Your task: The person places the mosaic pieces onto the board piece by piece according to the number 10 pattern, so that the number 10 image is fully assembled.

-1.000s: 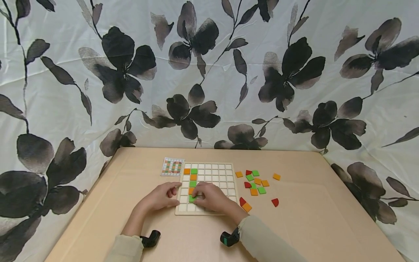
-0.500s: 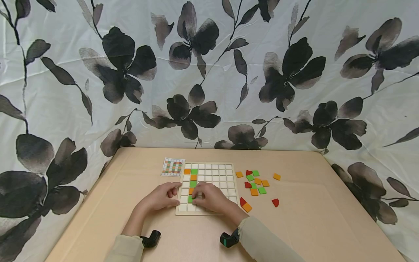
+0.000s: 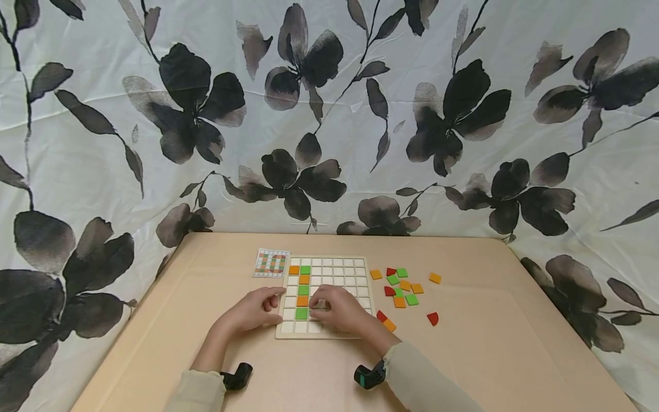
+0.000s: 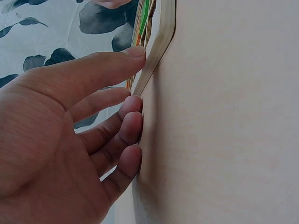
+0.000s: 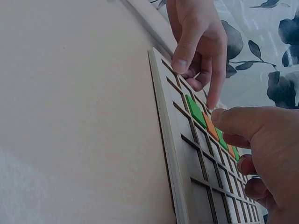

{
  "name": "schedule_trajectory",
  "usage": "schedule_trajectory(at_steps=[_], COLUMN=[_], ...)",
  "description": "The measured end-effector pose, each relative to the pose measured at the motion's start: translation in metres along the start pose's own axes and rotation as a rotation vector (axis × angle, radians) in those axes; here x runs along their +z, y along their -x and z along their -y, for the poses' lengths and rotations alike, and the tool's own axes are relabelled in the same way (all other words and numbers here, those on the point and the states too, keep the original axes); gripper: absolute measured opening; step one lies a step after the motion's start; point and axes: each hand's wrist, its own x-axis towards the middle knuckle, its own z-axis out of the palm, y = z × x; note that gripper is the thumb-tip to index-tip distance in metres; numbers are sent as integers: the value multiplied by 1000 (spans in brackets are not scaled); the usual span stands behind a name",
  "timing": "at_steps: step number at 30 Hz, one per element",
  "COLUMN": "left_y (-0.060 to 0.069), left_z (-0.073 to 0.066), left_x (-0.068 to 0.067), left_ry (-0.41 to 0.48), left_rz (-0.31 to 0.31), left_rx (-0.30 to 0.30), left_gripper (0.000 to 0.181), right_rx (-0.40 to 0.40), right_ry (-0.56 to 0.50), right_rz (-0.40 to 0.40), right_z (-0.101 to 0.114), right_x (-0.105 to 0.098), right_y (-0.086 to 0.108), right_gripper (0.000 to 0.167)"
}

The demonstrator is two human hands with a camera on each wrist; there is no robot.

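Note:
In the head view a cream grid board (image 3: 334, 280) lies on the table, its second column carrying green and orange square tiles from top to near the bottom. My left hand (image 3: 254, 309) rests at the board's left edge, thumb and index finger touching the rim. In the left wrist view the left thumb (image 4: 110, 67) lies against the board's edge with the other fingers loosely bent. My right hand (image 3: 340, 309) hovers over the board just right of the lowest green tile (image 3: 301, 313). Nothing shows between its fingers in the right wrist view, where its thumb (image 5: 233, 119) is near the tiles.
A small printed pattern card (image 3: 271, 263) lies at the board's upper left. Right of the board, loose orange, green and red tiles (image 3: 400, 302) are scattered, including a separate red quarter-round piece (image 3: 432, 319). A floral cloth (image 3: 329, 114) hangs behind the table (image 3: 494, 320).
My right hand has let go of the lowest green tile and shifted slightly right, leaving that tile flat in its cell and fully visible. The left hand stays in place.

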Motion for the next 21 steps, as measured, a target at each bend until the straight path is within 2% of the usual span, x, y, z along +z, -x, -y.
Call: schedule_trajectory(at_steps=[9,16,21], left_y=[0,0,1], left_z=[0,-1,-1], left_x=[1,1,1], left_ry=[5,-3,-3], left_rz=[-7,-5,-2], left_rx=[-3,-1,-9], left_gripper=[62,62,63], right_rx=[25,-15,10], right_ry=[24,14,29], right_rz=[-9,-44,-47], right_z=[-4,-11,-16], right_x=[-9,-14,-19], right_y=[8,17,23], right_gripper=[9,9,9])
